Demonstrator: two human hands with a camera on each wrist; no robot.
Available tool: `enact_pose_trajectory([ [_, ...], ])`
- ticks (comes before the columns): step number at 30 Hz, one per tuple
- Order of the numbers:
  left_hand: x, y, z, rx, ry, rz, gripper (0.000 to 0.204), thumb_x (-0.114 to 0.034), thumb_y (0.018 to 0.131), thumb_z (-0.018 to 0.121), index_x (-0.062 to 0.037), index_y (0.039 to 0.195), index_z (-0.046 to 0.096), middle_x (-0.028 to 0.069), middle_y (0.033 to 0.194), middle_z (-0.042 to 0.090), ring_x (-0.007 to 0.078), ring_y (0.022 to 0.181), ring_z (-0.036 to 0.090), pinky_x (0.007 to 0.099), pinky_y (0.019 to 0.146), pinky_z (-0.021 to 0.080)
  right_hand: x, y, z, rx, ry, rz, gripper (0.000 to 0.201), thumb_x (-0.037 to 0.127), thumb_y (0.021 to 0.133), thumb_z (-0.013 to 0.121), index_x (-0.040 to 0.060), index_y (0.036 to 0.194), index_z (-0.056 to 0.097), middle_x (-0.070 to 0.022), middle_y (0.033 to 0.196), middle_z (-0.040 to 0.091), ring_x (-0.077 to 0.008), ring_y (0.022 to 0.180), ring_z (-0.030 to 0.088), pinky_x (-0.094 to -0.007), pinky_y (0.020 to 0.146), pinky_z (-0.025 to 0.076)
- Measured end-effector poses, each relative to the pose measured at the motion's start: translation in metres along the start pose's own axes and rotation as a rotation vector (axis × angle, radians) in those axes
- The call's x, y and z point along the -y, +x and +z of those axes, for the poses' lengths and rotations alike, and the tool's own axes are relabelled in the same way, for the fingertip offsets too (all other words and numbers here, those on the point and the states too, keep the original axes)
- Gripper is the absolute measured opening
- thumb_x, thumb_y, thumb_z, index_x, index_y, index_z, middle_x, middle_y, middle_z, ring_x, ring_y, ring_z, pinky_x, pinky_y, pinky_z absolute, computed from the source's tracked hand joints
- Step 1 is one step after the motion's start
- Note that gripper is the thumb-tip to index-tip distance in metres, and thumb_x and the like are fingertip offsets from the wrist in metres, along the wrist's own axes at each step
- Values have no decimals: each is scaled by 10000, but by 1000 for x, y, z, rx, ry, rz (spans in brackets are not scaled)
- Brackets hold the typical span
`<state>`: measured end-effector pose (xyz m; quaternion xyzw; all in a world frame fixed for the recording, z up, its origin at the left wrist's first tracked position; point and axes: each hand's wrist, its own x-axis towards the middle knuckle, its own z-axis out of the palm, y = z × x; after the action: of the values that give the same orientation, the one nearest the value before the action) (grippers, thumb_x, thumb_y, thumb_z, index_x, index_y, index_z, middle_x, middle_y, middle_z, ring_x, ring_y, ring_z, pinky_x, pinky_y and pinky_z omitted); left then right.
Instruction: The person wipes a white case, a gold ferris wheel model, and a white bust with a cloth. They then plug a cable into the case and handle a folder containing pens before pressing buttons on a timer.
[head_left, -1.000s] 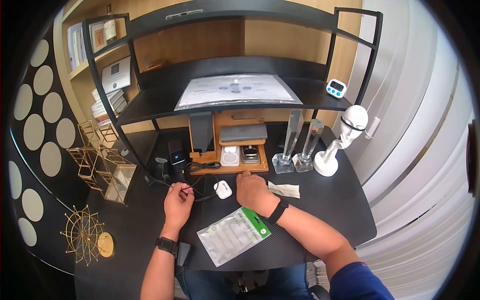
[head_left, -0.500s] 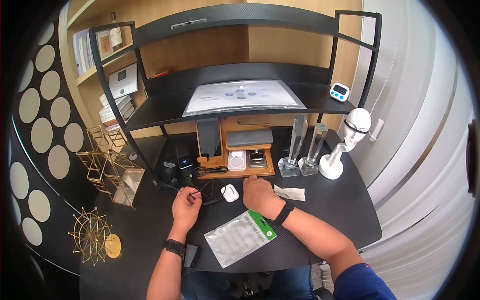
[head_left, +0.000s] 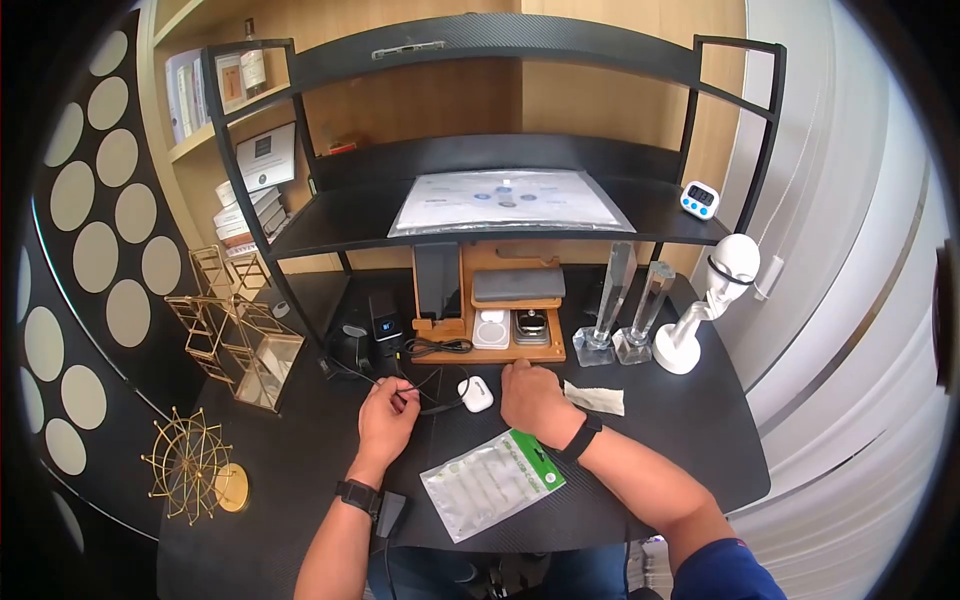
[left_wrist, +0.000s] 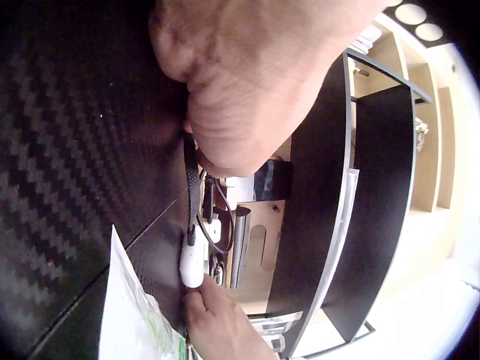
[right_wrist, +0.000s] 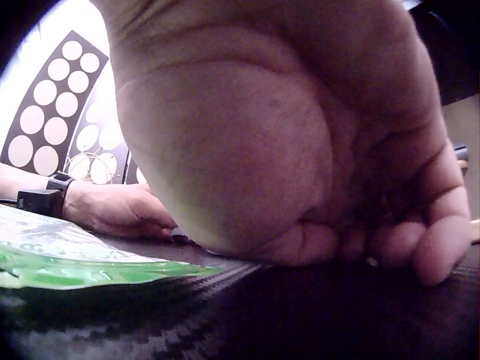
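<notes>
My left hand [head_left: 388, 420] pinches a thin black cable [head_left: 372, 378] between curled fingers, low over the desk. A white earbud case [head_left: 478, 394] lies between my hands, with a black woven strap [left_wrist: 192, 180] running from it toward my left hand. Close to the case, my right hand [head_left: 535, 402] rests on the desk at the front edge of the wooden stand [head_left: 490, 354]. Its fingers are loosely curled, fingertips down on the desktop in the right wrist view, and nothing shows in them. Below it lies a clear pouch with a green top [head_left: 490, 485].
A coiled black cable [head_left: 440, 346] and a watch [head_left: 531, 325] sit on the stand. A small device with a lit display [head_left: 385, 318] stands left of it. Crystal trophies [head_left: 607, 310] and a white head figure [head_left: 705, 305] stand right; a gold wheel ornament [head_left: 190, 465] stands left.
The head view has shifted, so the scene sits farther right and lower in it. Both hands stay in nearly the same places on the desk, the left still pinching the cable.
</notes>
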<state>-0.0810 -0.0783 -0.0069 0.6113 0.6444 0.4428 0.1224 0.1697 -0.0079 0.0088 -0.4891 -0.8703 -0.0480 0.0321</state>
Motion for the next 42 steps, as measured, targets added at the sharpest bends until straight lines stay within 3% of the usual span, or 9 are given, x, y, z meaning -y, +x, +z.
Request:
enact_pose_trajectory([
  [7, 6, 1, 1, 10, 4, 27, 138, -125, 908, 749, -35, 1008, 719, 54, 873, 649, 196, 722, 613, 343, 702, 517, -22, -7, -50, -26, 69, -176, 213, 165, 951, 578, 15, 972, 727, -206, 905, 739, -388, 881, 754, -481, 768, 608],
  [12, 7, 0, 3, -18, -20, 36, 135, -116, 901, 751, -37, 1007, 725, 67, 873, 653, 202, 727, 627, 349, 707, 526, -10, -13, -167, -827, 341, -165, 86, 80, 907, 685, 38, 957, 630, -160, 984, 637, -422, 857, 679, -511, 737, 565],
  [16, 9, 1, 3, -23, -31, 37, 147, -122, 896, 757, -38, 1014, 728, 76, 872, 658, 210, 737, 639, 349, 715, 533, -35, 23, -194, -1054, 23, -166, 426, 183, 919, 749, -23, 1268, 618, -218, 1327, 644, -403, 1252, 601, -514, 1071, 476],
  [20, 10, 1, 3, -16, -36, 36, 168, -129, 883, 764, -40, 1022, 732, 76, 889, 673, 216, 756, 644, 354, 734, 539, -64, 55, -177, -1003, -129, -209, 481, 233, 916, 783, -11, 1304, 638, -244, 1282, 692, -414, 1214, 642, -522, 1097, 471],
  [22, 13, 1, 5, -23, -38, 44, 167, -127, 880, 762, -39, 1019, 730, 75, 889, 675, 219, 758, 644, 358, 735, 539, -63, 54, -179, -661, 48, -159, 386, 241, 921, 783, 1, 1211, 699, -231, 1039, 752, -419, 1064, 698, -517, 1017, 515],
  [23, 14, 1, 5, -24, -39, 49, 167, -125, 877, 761, -39, 1016, 729, 73, 889, 677, 223, 761, 645, 361, 736, 539, -60, 51, -181, -700, 4, -136, 242, 205, 924, 769, 15, 1073, 754, -211, 852, 744, -417, 908, 723, -507, 911, 553],
  [27, 14, 0, 4, -16, -65, 63, 167, -124, 874, 759, -42, 1017, 731, 71, 886, 682, 230, 765, 645, 368, 742, 541, -43, 27, -189, -756, -5, -140, 199, 155, 914, 766, 48, 1079, 794, -206, 892, 760, -399, 848, 732, -473, 793, 580],
  [38, 11, 0, 3, -28, -55, 68, 163, -104, 868, 762, -38, 1013, 725, 66, 866, 683, 220, 772, 654, 360, 742, 550, -40, -7, -217, -1147, 235, -239, 162, -2, 899, 731, 58, 1045, 768, -128, 969, 775, -340, 879, 741, -397, 821, 575],
  [42, 10, -1, 2, -24, -34, 83, 161, -106, 871, 763, -35, 1011, 723, 66, 853, 676, 223, 758, 653, 362, 731, 549, -44, -22, -225, -1221, 627, -160, 151, 7, 982, 705, 34, 1122, 756, -99, 952, 770, -194, 848, 731, -286, 815, 550],
])
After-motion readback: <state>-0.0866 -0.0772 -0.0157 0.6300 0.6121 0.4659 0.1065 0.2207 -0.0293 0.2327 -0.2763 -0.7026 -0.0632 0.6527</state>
